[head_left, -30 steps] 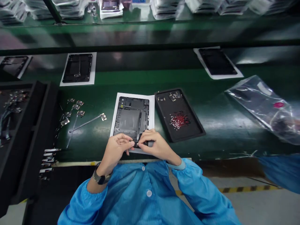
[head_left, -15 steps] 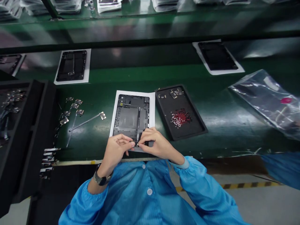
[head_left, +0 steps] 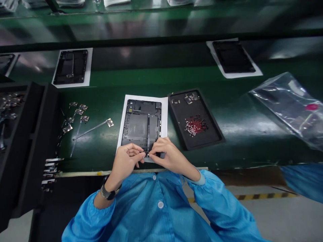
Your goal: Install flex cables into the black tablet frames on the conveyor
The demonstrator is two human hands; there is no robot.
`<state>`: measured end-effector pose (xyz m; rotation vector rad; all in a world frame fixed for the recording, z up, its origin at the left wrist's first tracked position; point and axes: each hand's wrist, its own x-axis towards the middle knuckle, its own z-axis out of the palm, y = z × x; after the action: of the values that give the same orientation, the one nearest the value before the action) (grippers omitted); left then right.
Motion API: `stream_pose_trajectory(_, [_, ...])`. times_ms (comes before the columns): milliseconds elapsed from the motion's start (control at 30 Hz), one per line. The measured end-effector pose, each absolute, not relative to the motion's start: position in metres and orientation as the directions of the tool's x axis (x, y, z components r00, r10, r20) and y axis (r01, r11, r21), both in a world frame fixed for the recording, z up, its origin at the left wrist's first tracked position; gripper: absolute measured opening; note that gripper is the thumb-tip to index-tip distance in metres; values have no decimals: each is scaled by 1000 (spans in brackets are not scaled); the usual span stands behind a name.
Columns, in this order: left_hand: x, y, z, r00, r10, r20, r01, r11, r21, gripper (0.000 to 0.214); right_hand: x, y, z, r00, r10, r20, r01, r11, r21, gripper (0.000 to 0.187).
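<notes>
The person stood at the green bench [head_left: 242, 134] with both hands drawn close together over the near edge of an open tablet housing [head_left: 141, 126]; the housing lay flat on a white sheet [head_left: 164, 114], straight ahead of them, its inside showing. The left hand [head_left: 125, 160] was curled, thumb and forefinger pinched on a small part [head_left: 146, 154] right at that near edge; the right hand [head_left: 168, 156] met it from the other side, fingertips pinched on the same part, so the two hands all but touched tip to tip; the part itself was too small for me to make out. A wristwatch [head_left: 108, 192] sat on the left wrist. Just right of the sheet lay a black tray [head_left: 202, 141] with a heap of red and white bits [head_left: 195, 125]; to the left, loose connector pieces [head_left: 77, 114] and a long ribbon cable [head_left: 92, 128] lay on the bench; a clear plastic bag [head_left: 290, 101] lay well off to the right, with someone else's blue sleeve [head_left: 302, 183] below it.
</notes>
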<state>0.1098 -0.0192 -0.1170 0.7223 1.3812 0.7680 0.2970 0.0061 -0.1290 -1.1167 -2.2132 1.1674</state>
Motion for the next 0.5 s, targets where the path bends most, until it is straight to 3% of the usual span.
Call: stream_pose_trajectory(500, [108,-16,-115,106,809,-578,-88,587,805,21,306,17,-133,-606,789,-106,337,133,-932,21])
